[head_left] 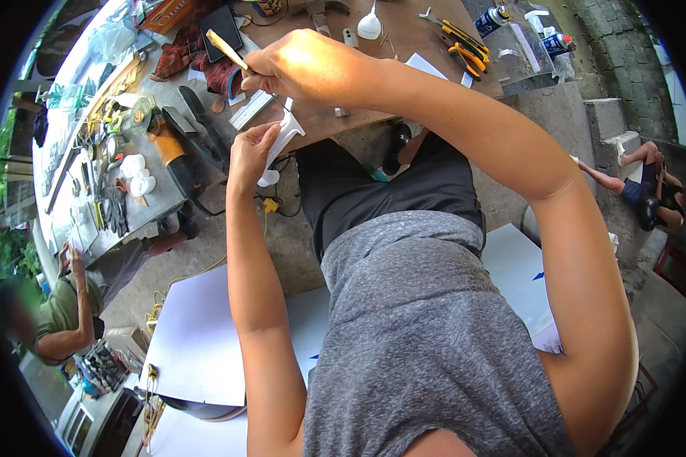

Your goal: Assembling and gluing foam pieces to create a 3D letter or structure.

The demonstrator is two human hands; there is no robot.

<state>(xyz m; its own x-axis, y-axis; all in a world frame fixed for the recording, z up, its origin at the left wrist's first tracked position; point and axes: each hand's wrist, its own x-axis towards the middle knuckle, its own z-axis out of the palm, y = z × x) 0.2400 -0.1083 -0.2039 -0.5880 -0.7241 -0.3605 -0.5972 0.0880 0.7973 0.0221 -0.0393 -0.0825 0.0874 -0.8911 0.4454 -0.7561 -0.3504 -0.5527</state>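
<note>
My left hand (251, 156) is closed on a slim white piece (286, 131), which looks like plastic and has a widened, forked-looking upper end. Above it, my right hand (286, 68) grips a thin tool with a yellowish-brown, wood-like handle (225, 49) that points up and left. A narrow dark shaft seems to run from beneath the right fingers down to the top of the white piece; whether it touches is too small to tell. Both hands are over the near edge of the brown tabletop (392, 68). A white flat strip (251, 110) lies just behind them.
A hammer (320, 17), white squeeze bottle (370, 25) and orange-black pliers (465, 59) lie on the table. Left, an orange power tool (169, 148) sits among cluttered tools. Spray cans (492, 20) stand at right. One person (65, 312) works at left; another (652, 186) is far right.
</note>
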